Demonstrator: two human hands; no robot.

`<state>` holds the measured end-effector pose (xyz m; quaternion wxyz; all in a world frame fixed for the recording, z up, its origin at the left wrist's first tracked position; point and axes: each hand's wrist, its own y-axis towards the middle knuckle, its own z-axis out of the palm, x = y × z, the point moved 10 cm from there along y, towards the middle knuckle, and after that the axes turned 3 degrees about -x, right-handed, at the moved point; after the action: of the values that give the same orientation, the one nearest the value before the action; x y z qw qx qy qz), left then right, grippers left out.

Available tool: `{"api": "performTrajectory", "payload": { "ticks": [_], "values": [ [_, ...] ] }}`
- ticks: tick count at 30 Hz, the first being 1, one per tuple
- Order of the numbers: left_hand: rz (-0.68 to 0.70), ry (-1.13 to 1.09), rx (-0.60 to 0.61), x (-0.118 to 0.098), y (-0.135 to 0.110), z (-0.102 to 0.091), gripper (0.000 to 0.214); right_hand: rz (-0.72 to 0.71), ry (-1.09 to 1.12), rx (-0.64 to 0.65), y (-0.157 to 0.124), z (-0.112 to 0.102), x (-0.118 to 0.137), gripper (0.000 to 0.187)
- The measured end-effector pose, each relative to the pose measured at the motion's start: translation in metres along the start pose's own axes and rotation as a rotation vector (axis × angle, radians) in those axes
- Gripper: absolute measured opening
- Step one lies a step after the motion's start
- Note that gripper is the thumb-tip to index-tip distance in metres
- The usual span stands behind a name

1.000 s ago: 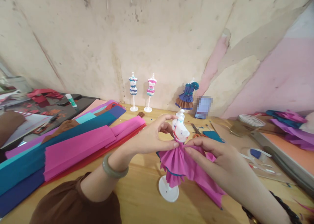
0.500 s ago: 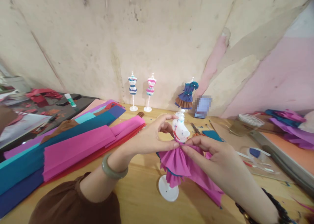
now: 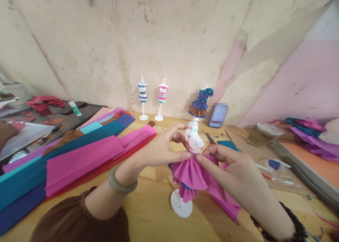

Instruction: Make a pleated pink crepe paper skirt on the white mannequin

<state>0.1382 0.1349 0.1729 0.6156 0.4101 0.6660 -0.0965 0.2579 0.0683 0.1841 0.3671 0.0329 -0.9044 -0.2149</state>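
Note:
A small white dress form [image 3: 195,141] with red and blue marks on its torso stands on a round white base [image 3: 181,204], leaning slightly. Pleated pink crepe paper [image 3: 188,172] fans out from its waist like a skirt, with a bit of teal showing beneath. My left hand [image 3: 162,145] is closed around the form from the left, its thumb pressing the pleats at the waist. From the right, my right hand [image 3: 231,163] pinches the pink paper at the waistline. The loose length of that strip hangs under my right hand, partly hidden.
Folded crepe paper strips [image 3: 84,160] cover the left side. Behind stand two bare dress forms [image 3: 142,93] and one in a blue and brown dress [image 3: 202,102], beside a phone [image 3: 218,115]. A glue stick [image 3: 75,108] lies left; scissors [image 3: 210,138] and a lidded tub [image 3: 265,133] are right.
The pleats at the waist have shifted slightly under my fingers. Both hands keep nearly the same place. At the far left edge, another person's hand has come further into view.

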Motion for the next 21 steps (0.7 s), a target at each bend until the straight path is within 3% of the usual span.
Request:
{"api": "performTrajectory", "payload": {
  "ticks": [5, 10, 21],
  "values": [
    [-0.018, 0.029, -0.016, -0.001, -0.001, -0.001, 0.064, 0.005, -0.026, -0.006, 0.000, -0.001, -0.001, 0.023],
    [-0.039, 0.094, -0.111, 0.001, 0.000, -0.006, 0.066, 0.017, -0.017, 0.016, 0.001, 0.003, -0.001, 0.022],
    [-0.056, 0.103, -0.082, 0.017, 0.002, -0.016, 0.073, 0.067, 0.199, 0.295, -0.001, 0.022, -0.011, 0.026]
  ]
}}
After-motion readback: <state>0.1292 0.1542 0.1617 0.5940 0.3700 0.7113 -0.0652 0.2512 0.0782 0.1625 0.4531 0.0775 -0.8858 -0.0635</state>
